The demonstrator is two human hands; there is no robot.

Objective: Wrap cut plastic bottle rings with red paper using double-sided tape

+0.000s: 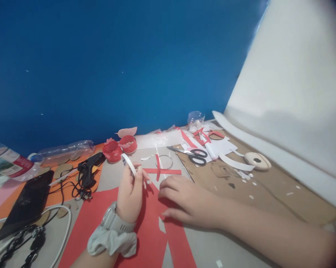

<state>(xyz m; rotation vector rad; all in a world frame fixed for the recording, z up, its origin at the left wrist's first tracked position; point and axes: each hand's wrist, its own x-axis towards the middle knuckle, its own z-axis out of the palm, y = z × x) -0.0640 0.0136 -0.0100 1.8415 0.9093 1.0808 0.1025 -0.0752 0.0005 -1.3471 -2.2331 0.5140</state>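
While the left hand (131, 193) stands upright on its wrist, fingers pinched on a white strip (128, 163) above the red paper (145, 227), the right hand (184, 199) lies palm-down on that paper, fingers together, slightly curled.

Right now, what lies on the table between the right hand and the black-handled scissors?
In the head view, a thin clear plastic ring and crossed red paper strips lie between the right hand and the black-handled scissors.

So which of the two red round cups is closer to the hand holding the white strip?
The left red cup, nearer the white strip in the left hand; the other red cup sits farther back, toward the blue wall.
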